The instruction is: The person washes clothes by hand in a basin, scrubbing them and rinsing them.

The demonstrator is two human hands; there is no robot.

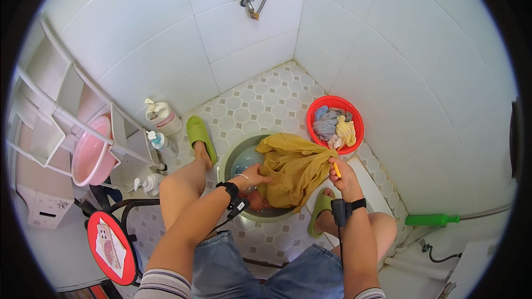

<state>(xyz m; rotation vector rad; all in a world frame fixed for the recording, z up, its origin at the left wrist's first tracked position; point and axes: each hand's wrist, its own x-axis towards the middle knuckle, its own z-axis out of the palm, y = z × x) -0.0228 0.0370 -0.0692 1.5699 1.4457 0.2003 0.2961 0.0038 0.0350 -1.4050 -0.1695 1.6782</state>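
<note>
A wet mustard-yellow garment (295, 170) is spread over the right side of a pale green basin (226, 153) on the floor. My left hand (253, 176) has its fingers at the garment's left edge, above the water. At the right, my right hand (345, 176) grips a gathered end of the garment, raised over the basin's rim. A small yellow-orange object (337, 170) sticks out of that same hand; its kind is unclear. Bluish, slightly sudsy water (247, 158) shows at the basin's left. Something reddish (254, 200) lies in the water under my left wrist.
A red basin (310, 118) of damp clothes stands beyond my right hand. A white board (370, 182) leans beside my right foot. Pump bottles (164, 118) stand left, near a white rack (79, 116) with a pink basin (89, 153). A phone (109, 247) lies on a red stool (94, 232).
</note>
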